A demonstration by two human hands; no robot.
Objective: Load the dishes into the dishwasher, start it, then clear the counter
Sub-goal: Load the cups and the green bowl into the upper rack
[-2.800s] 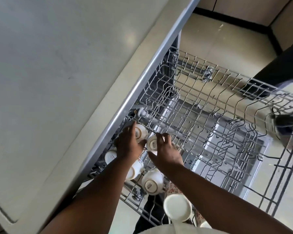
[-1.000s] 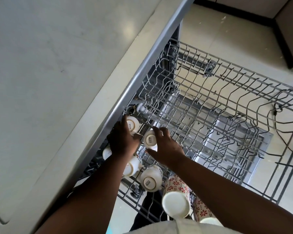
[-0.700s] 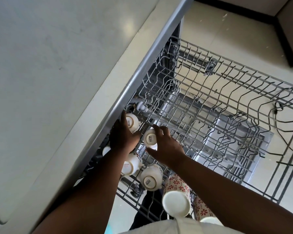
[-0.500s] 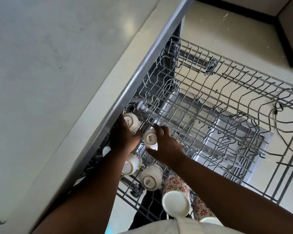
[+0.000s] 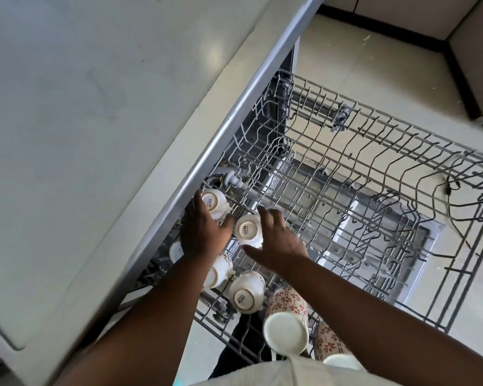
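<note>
Here, upper rack (image 5: pixel 374 174) pulled out from under counter (image 5: pixel 95 135); upturned white cups sit at its counter-side corner, patterned mugs (image 5: pixel 287 305) nearer the person. Left hand (image 5: pixel 204 232) grips far cup (image 5: pixel 216 204). Right hand (image 5: pixel 276 243), fingers spread, touches neighbouring cup (image 5: pixel 247 229).

Bright even daylight, soft glare on the counter (image 5: pixel 212 50), wide-angle bending at edges, slight softness

A pale tiled floor (image 5: pixel 374 65) fills the upper right of my view. Along its top and right edges run beige cabinets (image 5: pixel 474 51) with a dark baseboard (image 5: pixel 388 26) below them.
</note>
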